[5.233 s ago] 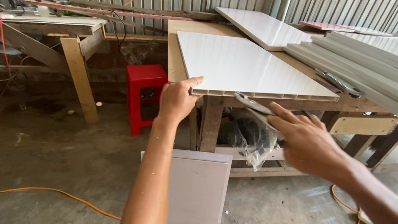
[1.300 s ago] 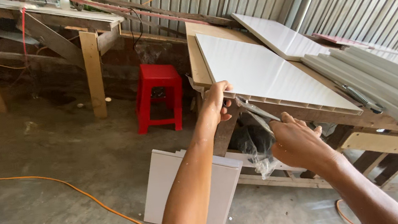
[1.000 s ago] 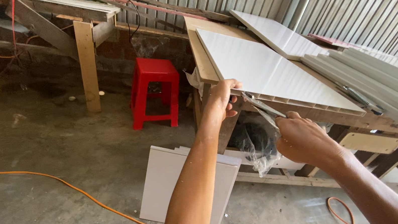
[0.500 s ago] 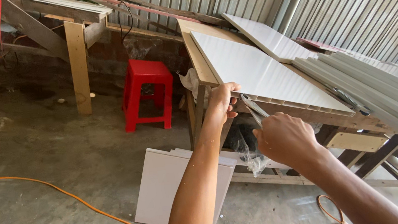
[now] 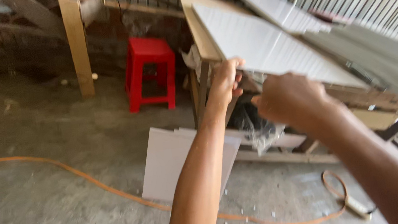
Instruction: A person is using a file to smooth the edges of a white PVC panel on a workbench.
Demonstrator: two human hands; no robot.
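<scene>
A long white ribbed panel (image 5: 272,47) lies on a wooden workbench (image 5: 197,36), its near corner jutting over the edge. My left hand (image 5: 225,81) reaches up and grips that corner from below, thumb on top. My right hand (image 5: 291,100) is curled just under the panel's near edge, close beside the left, its back toward me. The fingers are hidden, so whether it holds anything does not show. The picture is blurred by motion.
A red plastic stool (image 5: 151,72) stands left of the bench. A white board (image 5: 172,161) leans against the bench frame on the concrete floor. An orange cable (image 5: 64,169) snakes across the floor to a power strip (image 5: 359,205). Grey planks (image 5: 384,53) are stacked at right.
Both hands have drawn closer together at the panel's near corner. A thin grey tool seen between them earlier no longer shows. The view has shifted right and blurred.
</scene>
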